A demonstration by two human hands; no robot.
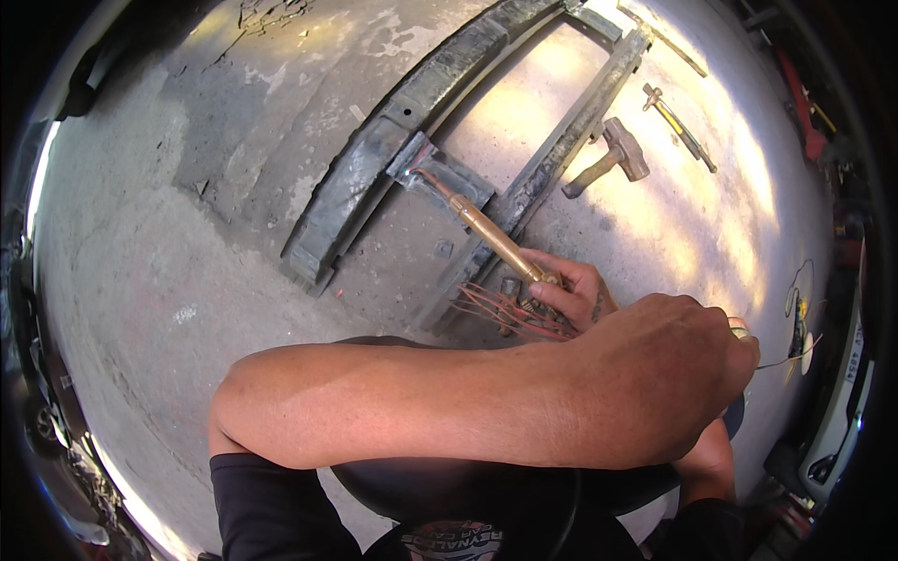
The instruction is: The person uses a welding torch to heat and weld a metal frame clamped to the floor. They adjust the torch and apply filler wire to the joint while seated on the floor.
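My right hand (pixel 575 290) is closed around the valve end of a brass gas torch (pixel 496 236). The torch slants up and left, its copper tip near the upper corner of a metal bracket (pixel 454 182), where a small pinkish glow shows. This bracket joins a long curved dark metal beam (pixel 374 145) to a straight metal bar (pixel 571 140). My left forearm crosses over the right one, hiding the right wrist. At the right, my left hand (pixel 697 365) is closed, and a thin wire (pixel 790 362) sticks out past its fingers.
Reddish thin wire or cable loops (pixel 510 309) lie below the torch. Right of the frame, a sledgehammer (pixel 622 154) and a smaller hammer (pixel 678 128) rest on the concrete floor (pixel 234 271). A vehicle's pale bumper (pixel 835 425) stands at the right edge.
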